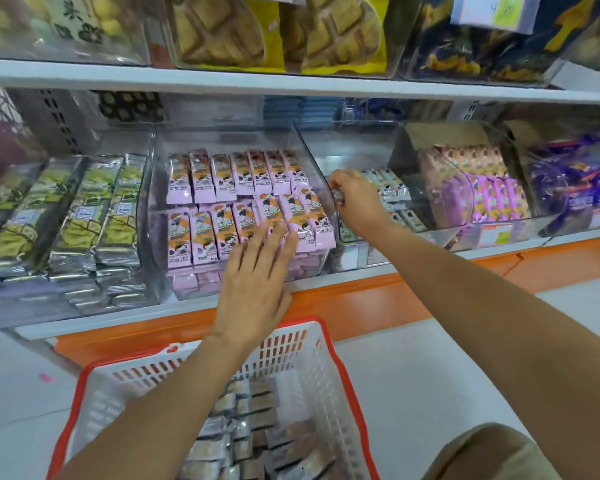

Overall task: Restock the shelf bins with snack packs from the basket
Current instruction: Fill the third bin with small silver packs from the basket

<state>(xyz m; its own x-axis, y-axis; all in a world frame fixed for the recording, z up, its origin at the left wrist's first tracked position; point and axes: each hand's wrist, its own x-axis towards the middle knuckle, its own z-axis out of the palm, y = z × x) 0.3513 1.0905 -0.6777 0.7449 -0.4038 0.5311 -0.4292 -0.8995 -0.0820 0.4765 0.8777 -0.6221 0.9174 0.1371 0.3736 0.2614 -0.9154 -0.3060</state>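
Your left hand (257, 275) lies flat on the pink packs (222, 188) at the middle bin's (160, 202) front edge, above the basket (146, 370) — your right hand (355, 199) pinches a small pack (338, 197) in the next bin (312, 147).

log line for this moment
left hand: pressing pink packs | right hand: holding small pack in next bin | basket: holds more packs

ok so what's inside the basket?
Rows of small brown-and-silver snack packs line the basket floor. The left forearm covers the left part.

Bright, even light (edges blurred).
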